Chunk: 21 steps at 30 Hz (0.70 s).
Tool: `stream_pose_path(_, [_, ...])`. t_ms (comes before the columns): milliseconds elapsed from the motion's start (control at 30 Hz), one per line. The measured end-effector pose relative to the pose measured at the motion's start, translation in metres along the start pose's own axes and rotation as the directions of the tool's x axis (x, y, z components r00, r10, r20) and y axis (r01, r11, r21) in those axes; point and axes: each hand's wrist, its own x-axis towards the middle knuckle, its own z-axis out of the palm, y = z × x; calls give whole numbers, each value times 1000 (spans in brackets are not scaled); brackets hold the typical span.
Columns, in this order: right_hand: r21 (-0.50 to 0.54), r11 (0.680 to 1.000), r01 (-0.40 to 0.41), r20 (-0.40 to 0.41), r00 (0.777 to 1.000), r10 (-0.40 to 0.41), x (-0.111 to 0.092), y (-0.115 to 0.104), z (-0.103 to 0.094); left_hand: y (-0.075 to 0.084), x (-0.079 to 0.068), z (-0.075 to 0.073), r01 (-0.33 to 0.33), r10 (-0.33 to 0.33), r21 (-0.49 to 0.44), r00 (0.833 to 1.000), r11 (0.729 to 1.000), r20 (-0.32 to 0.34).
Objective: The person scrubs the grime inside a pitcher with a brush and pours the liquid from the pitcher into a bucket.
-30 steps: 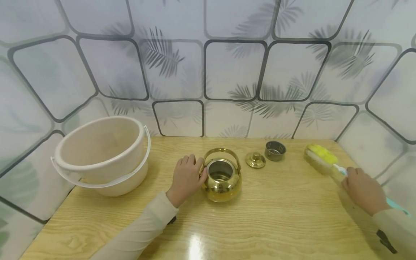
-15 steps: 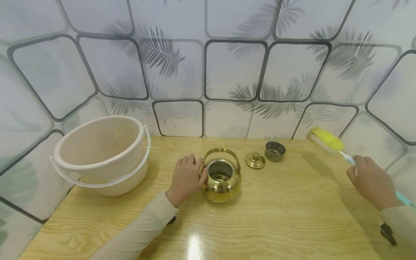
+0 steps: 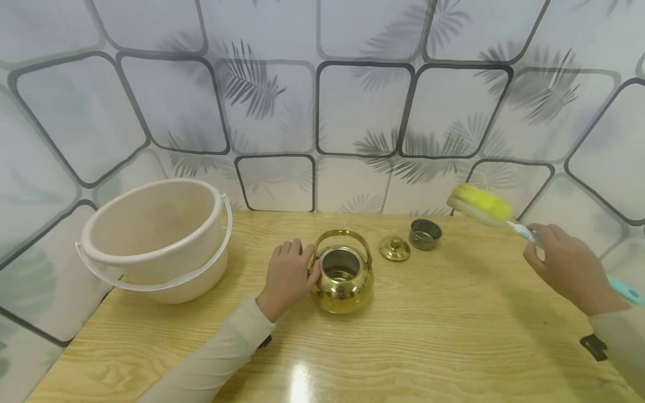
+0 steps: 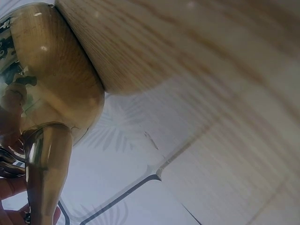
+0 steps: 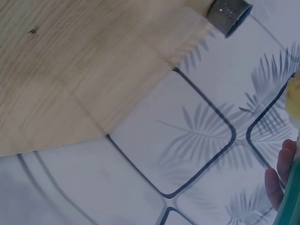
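Note:
My left hand [image 3: 289, 274] holds the left side of a shiny gold teapot [image 3: 342, 302], its thumb near the open mouth. The teapot stands upright on the table without its lid, its arched handle raised. In the left wrist view, fingers [image 4: 11, 187] show around the teapot's spout [image 4: 49, 164]. My right hand [image 3: 569, 268] grips a cleaning brush by its white and teal handle [image 3: 625, 289]. The brush's yellow head [image 3: 481, 203] is raised over the table's back right, pointing left. At the right wrist view's edge, fingers [image 5: 274, 183] curl by the teal handle [image 5: 290, 201].
The gold lid [image 3: 395, 249] lies right of the teapot, and a small perforated metal strainer [image 3: 425, 234] stands beside it. A large pale bucket [image 3: 166, 274] with a white bail handle occupies the left of the wooden table [image 3: 428, 336]. A patterned wall [image 3: 363, 112] closes off the back.
The right hand has lifted the brush from low over the table's right, then brought it left toward the strainer. My left hand and the teapot stay in place.

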Motion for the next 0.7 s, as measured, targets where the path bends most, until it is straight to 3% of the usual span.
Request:
stream_pose_path(333, [97, 993, 66, -29, 998, -63, 35, -41, 0, 0, -1, 0, 1, -1, 2, 1000, 1000, 4])
stream_pose_path(700, [189, 965, 183, -74, 982, -172, 57, -81, 13, -1, -1, 1, -6, 6, 9, 1000, 1000, 3])
